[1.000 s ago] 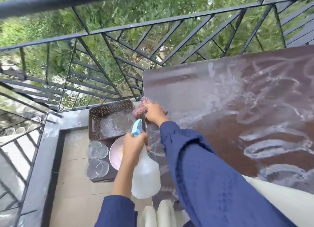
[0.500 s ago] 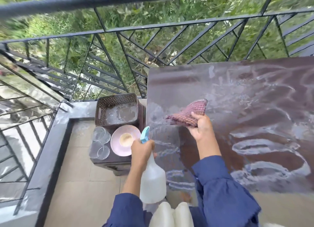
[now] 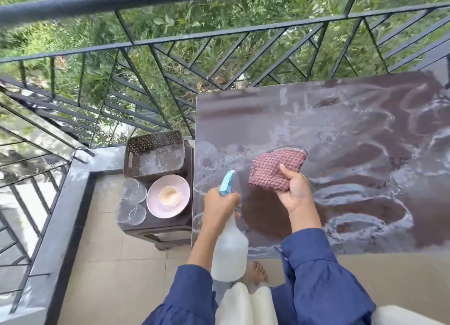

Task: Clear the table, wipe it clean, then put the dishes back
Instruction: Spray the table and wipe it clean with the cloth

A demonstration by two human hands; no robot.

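Two sets of fingers were both occupied. The fingers [image 3: 285, 174] of the right hand [image 3: 295, 194] were curled round a bunched red checked cloth [image 3: 276, 169], thumb on top, holding it low over the wet table [image 3: 353, 134]; whether it touched the surface I could not tell. The left hand [image 3: 220, 203] was wrapped round the neck of a white spray bottle [image 3: 230, 251], just under its blue trigger, holding it at the table's left edge. Foamy streaks covered most of the tabletop, with one darker wiped patch near the right wrist, so the wiping looked only partly done. One risk was that the far and right-hand streaks got missed and dried on as residue. The dishes, a pink plate [image 3: 168, 211] and clear glasses [image 3: 131, 203], sat on a low stand [image 3: 158, 229] just beside that left edge, in front of a brown basket [image 3: 155, 154]. A wide leftward sweep or a swing of the bottle could knock them, and runoff pushed off the edge could dirty them.
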